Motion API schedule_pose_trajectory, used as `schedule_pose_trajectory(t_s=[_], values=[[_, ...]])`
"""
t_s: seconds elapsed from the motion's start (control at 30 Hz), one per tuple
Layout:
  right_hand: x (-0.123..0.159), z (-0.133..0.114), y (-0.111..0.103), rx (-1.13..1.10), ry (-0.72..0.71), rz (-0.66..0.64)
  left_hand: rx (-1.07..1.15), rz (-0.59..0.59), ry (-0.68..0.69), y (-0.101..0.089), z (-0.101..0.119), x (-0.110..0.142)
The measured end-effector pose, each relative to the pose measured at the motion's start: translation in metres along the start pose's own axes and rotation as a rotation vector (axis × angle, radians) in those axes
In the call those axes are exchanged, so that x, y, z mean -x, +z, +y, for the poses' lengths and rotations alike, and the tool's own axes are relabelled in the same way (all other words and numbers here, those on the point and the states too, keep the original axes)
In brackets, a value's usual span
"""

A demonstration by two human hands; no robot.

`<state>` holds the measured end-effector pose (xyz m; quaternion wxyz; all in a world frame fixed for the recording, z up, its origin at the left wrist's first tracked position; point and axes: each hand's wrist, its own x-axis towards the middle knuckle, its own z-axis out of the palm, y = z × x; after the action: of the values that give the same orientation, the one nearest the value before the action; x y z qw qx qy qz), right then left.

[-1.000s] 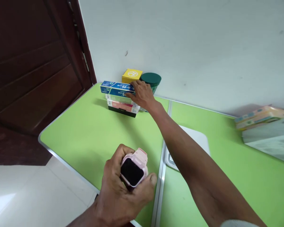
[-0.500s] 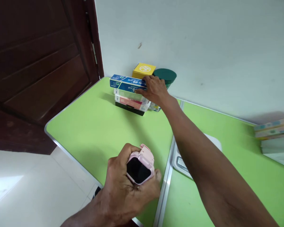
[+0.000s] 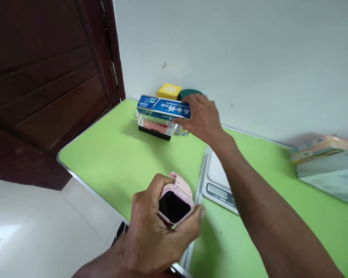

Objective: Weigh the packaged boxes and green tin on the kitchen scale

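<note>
My left hand (image 3: pixel 156 235) is closed around a pink smartwatch (image 3: pixel 175 200) with a black screen, held low over the near edge of the green table (image 3: pixel 113 162). My right hand (image 3: pixel 203 116) reaches to the back of the table and grips the right end of a long blue box (image 3: pixel 162 107). That box is tilted up a little above a stack of flat boxes (image 3: pixel 156 128). Behind the stack stand a yellow box (image 3: pixel 169 91) and a dark green lid (image 3: pixel 188 94), partly hidden by my hand.
A white digital scale (image 3: pixel 219 185) lies under my right forearm near the table's seam. Stacked books or packages (image 3: pixel 324 158) sit at the right edge. A dark wooden door (image 3: pixel 46 85) stands at the left; a white wall runs behind. White floor lies at the lower left.
My right hand has closed on the blue box's right end and lifted it slightly off the stack. The left hand keeps holding the watch. The view has shifted a little.
</note>
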<state>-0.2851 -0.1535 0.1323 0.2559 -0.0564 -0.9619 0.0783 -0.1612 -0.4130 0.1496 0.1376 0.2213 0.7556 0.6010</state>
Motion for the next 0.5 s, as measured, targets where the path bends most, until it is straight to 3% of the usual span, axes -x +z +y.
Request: schedule_pose_trajectory(t_s=[0.13, 0.23, 0.37, 0.5], values=[[0.074, 0.015, -0.053, -0.057, 0.088, 0.067, 0.036, -0.036, -0.005, 0.007, 0.012, 0.016], [0.137, 0.033, -0.080, -0.088, 0.217, 0.070, 0.035, -0.007, 0.006, 0.016, 0.023, 0.028], [0.206, 0.059, -0.090, -0.130, 0.397, 0.029, -0.021, 0.000, 0.029, 0.027, 0.040, 0.043], [0.243, 0.076, -0.082, -0.165, 0.473, 0.005, -0.066, -0.080, 0.082, 0.035, 0.051, 0.056]])
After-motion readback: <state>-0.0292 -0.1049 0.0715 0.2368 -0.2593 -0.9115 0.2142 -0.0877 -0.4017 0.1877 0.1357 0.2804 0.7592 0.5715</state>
